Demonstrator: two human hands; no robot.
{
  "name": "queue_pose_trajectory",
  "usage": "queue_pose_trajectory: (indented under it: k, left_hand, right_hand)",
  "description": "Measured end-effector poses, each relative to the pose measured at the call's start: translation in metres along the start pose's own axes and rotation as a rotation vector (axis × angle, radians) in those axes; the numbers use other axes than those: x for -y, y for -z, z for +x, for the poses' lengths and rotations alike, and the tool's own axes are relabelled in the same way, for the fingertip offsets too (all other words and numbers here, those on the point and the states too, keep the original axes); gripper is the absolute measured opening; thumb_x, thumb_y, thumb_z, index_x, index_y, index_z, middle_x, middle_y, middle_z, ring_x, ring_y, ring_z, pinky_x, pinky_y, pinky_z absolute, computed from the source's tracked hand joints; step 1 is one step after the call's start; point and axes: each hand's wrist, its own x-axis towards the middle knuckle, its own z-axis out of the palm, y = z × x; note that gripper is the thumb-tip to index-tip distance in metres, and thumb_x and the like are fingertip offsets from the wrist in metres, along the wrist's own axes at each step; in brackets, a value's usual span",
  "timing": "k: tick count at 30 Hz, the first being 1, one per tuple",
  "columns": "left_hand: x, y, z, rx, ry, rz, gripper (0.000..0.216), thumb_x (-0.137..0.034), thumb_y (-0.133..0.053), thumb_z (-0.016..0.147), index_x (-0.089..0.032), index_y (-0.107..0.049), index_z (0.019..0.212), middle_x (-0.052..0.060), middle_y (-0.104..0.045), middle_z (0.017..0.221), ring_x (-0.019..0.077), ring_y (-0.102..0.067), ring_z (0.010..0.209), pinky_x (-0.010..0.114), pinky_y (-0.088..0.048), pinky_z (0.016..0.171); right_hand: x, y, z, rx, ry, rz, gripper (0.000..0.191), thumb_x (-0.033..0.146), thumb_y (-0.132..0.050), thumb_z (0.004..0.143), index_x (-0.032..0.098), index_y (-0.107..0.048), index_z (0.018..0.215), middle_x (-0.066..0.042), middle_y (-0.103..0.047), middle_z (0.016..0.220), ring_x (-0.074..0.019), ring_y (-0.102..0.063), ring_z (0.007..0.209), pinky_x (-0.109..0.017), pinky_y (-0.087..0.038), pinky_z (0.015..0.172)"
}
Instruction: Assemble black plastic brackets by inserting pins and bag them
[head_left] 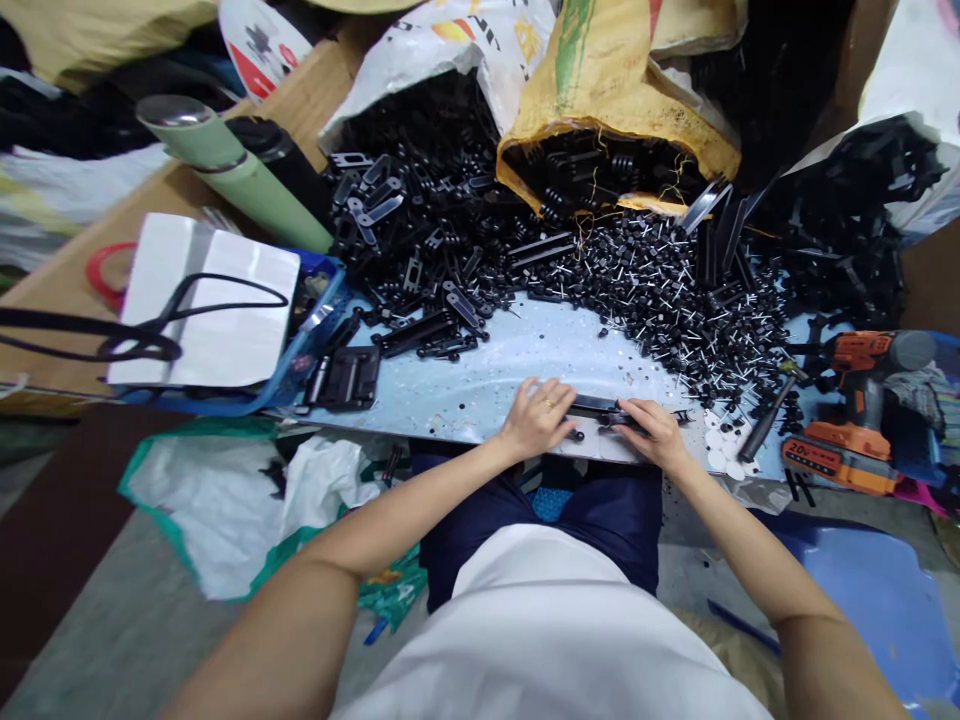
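A long black bar-shaped plastic part (596, 403) lies at the front edge of the work surface, spanning the gap between my hands. My left hand (536, 420) is closed over its left end, with a ring on one finger. Pinching the right end, my right hand (651, 432) also touches smaller black pieces whose shape is partly covered by the fingers. A small round black piece (577, 435) sits just below the bar. Right of my right hand, a hammer (766, 420) rests beside several white discs (724, 450).
Loose black parts (420, 250) and a heap of pins with black heads (667, 290) cover the back of the blue surface (525, 350). A cordless drill (859, 400) stands at right. At left are a blue basket (247, 400), a notebook (210, 300) and a green bottle (240, 180).
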Motion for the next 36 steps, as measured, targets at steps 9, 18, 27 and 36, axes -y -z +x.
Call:
queue_pose_trajectory:
  k: [9, 18, 27, 36]
  left_hand:
    - [-0.034, -0.009, 0.039, 0.290, 0.015, -0.072, 0.047, -0.049, -0.059, 0.077, -0.014, -0.053, 0.108, 0.013, -0.059, 0.099, 0.0267, -0.052, 0.098, 0.037, -0.036, 0.081]
    - [-0.039, -0.014, 0.035, 0.253, 0.107, -0.037, 0.048, -0.050, -0.061, 0.075, -0.015, -0.053, 0.107, 0.012, -0.059, 0.101, 0.0266, -0.052, 0.098, 0.035, -0.037, 0.079]
    - [-0.042, -0.016, 0.032, 0.226, 0.159, -0.038, 0.043, -0.047, -0.058, 0.078, -0.015, -0.053, 0.108, 0.012, -0.059, 0.101, 0.0268, -0.053, 0.096, 0.036, -0.038, 0.077]
    - [-0.042, -0.022, 0.025, 0.154, 0.116, 0.009, 0.050, -0.051, -0.059, 0.076, -0.014, -0.055, 0.109, 0.012, -0.060, 0.096, 0.0261, -0.054, 0.091, 0.035, -0.038, 0.075]
  right_hand:
    - [-0.031, -0.008, -0.012, 0.075, 0.106, -0.084, 0.038, 0.040, -0.051, 0.086, 0.017, -0.057, 0.117, -0.008, -0.065, 0.078, -0.0166, -0.060, 0.071, -0.029, -0.048, 0.066]
    - [-0.067, 0.013, 0.022, 0.248, 0.522, -0.069, 0.033, 0.037, -0.044, 0.091, 0.021, -0.054, 0.118, -0.004, -0.061, 0.074, -0.0124, -0.053, 0.065, -0.023, -0.042, 0.060]
    - [-0.056, 0.005, 0.009, 0.168, 0.393, -0.114, 0.038, 0.033, -0.041, 0.092, 0.015, -0.048, 0.125, -0.006, -0.059, 0.076, -0.0151, -0.051, 0.070, -0.026, -0.042, 0.062]
    - [-0.061, 0.016, 0.021, 0.375, 0.517, -0.193, 0.040, 0.040, -0.035, 0.093, 0.019, -0.049, 0.125, -0.007, -0.061, 0.082, -0.0153, -0.053, 0.072, -0.025, -0.042, 0.060]
